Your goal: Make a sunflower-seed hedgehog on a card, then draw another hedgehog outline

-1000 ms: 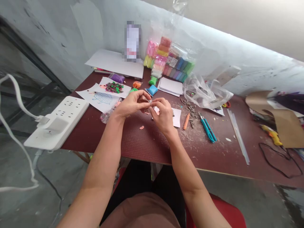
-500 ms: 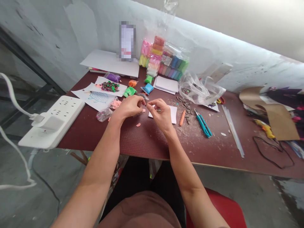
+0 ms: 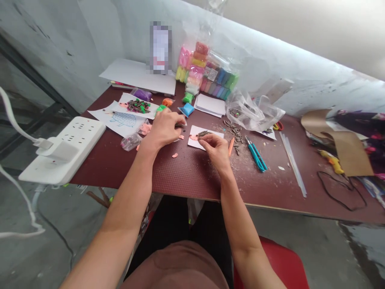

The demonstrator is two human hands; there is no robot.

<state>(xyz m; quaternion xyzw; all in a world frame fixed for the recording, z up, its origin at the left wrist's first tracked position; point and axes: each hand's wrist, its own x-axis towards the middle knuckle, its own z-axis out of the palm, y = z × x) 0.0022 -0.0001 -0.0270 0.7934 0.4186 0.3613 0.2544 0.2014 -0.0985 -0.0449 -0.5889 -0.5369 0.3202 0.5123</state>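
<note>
My left hand (image 3: 167,127) hovers over the table with its fingers curled together. Whatever they grip, if anything, is hidden; a tiny dark bit (image 3: 184,130) shows beside the fingertips. My right hand (image 3: 217,150) pinches at the white card (image 3: 195,131), thumb and forefinger closed by a pink clay shape (image 3: 194,137) with striped sunflower seeds (image 3: 204,133) set along it. Anything between those fingertips is too small to make out. Pink clay scraps (image 3: 175,155) lie near the left hand, and a clear bag of pink clay (image 3: 144,128) sits beside its wrist.
Loose seeds (image 3: 233,129), an orange stick (image 3: 231,146) and teal snips (image 3: 256,155) lie to the right. At the left are a drawing (image 3: 123,120), a decorated clay piece (image 3: 138,106) and a power strip (image 3: 63,150). Clay packs (image 3: 216,80) stand behind; a glue gun (image 3: 331,161) lies far right.
My hands, which met fingertip to fingertip, have parted. The right moved right and down onto the white card, uncovering the pink clay shape; the left stayed close to its place.
</note>
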